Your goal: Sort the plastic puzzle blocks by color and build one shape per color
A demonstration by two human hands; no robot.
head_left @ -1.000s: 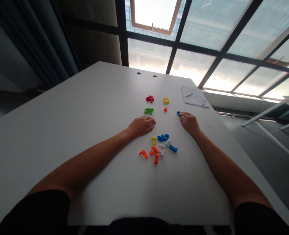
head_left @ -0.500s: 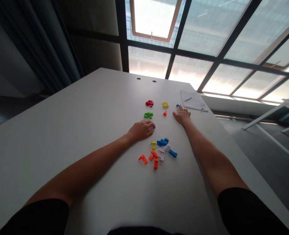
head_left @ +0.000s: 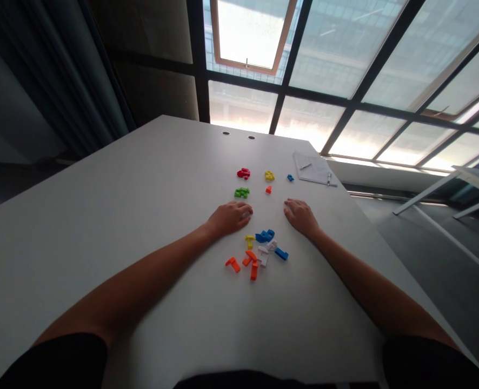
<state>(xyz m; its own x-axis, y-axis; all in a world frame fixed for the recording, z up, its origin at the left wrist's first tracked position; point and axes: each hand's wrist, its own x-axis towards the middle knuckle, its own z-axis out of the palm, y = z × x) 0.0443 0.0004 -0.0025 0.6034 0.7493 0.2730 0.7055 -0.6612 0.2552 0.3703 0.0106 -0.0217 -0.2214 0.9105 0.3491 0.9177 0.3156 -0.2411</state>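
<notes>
A white table [head_left: 101, 254] fills the lower left and middle of the frame, with two round holes [head_left: 225, 133] near its far edge; a red plastic piece [head_left: 243, 173], a yellow plastic piece [head_left: 269, 176] and a small blue piece [head_left: 290, 178] lie in a row at upper centre; a green plastic piece [head_left: 241, 193] and a small orange piece [head_left: 268, 189] lie just below them; lower centre holds a loose cluster of a blue stepped piece [head_left: 265, 235], a yellow T-shaped piece [head_left: 250, 241], a white piece [head_left: 263, 256], a blue bar [head_left: 281, 254] and orange angled pieces [head_left: 232, 264], several nearly touching; sheets of paper [head_left: 310, 168] lie at upper right, with a pen [head_left: 328, 179] on them.

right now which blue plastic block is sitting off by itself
The small blue plastic block beside the sheet of paper. The wider blue block and the blue bar both lie in the mixed pile.
</notes>
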